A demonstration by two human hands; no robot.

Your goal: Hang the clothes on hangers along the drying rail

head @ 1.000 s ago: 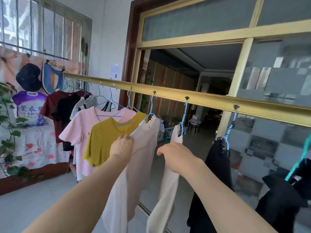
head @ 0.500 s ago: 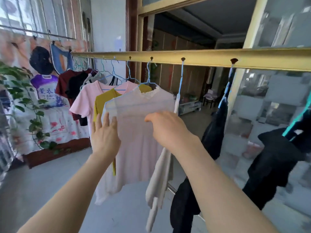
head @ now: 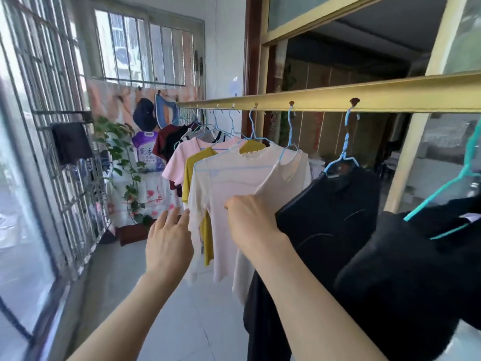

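At mid-rail, straight ahead of both hands: sheer pale-pink top (head: 226, 183) on a blue hanger (head: 250, 123), hooked to the drying rail (head: 364, 96). Hung already, front facing the camera, shoulder line roughly along the rail, body dropping straight down. Just right of it and overlapping: cream top (head: 283, 188) on its own hanger, turned more edge-on.

Right hand (head: 250, 220): fingers curled, pinching fabric at chest height right at the overlap of sheer top and cream top. Cannot tell which layer, sheer or cream. Left hand (head: 168, 241): flat, fingers straight and close together, nothing held, fingertips (head: 186, 213) at the outer edge of the sheer top's sleeve. Touching or just shy, too close to call.

Key geometry: sheer top between the two hands, left hand at its left edge, right hand at its right edge. Both near, right one already on cloth. Reads as straightening or spacing, not hanging. Probably calls for a sideways spread along the rail axis, hands moving apart. Avoid tugging down: risk of slipping thin fabric off the hanger shoulders.

Further left along the rail: yellow tee (head: 190, 175), pink tee (head: 179, 160), darker tees (head: 169, 142) behind, packed close. To the right: black garment (head: 328, 217) just behind the right forearm, then a second black garment (head: 416, 277) on a teal hanger (head: 442, 192), low and tilted. Hooks at fixed points under the rail by the look of it, so little room to shift sideways.
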